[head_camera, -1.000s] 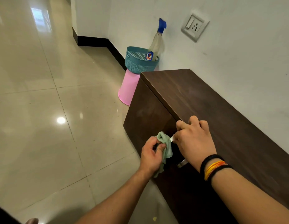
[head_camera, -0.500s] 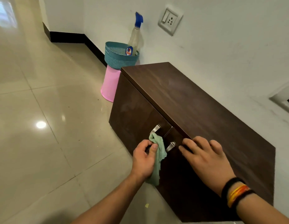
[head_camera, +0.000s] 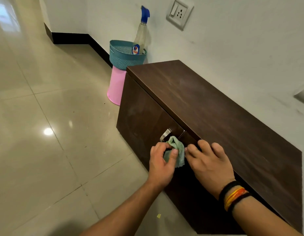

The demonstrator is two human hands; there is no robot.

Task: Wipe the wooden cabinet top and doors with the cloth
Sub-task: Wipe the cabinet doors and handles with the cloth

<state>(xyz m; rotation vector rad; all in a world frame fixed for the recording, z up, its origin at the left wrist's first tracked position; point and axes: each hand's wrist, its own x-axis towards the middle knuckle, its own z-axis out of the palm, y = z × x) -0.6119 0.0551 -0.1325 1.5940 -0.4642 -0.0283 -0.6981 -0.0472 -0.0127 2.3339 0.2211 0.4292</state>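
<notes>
At the cabinet (head_camera: 216,116) front, the left hand (head_camera: 162,165) is pinching the bunched green cloth (head_camera: 176,150) against the doors beside the metal handle (head_camera: 165,135), while the right hand (head_camera: 208,160), fingers spread and holding nothing, is bracing on the top edge, likely for steadiness.

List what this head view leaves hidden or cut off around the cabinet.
- Right door handle: hidden behind the cloth and right hand.
- Cabinet near end: cut off by the frame's lower right.
- Spray bottle base: hidden inside the teal basket.
- Door interiors: doors shut.
</notes>
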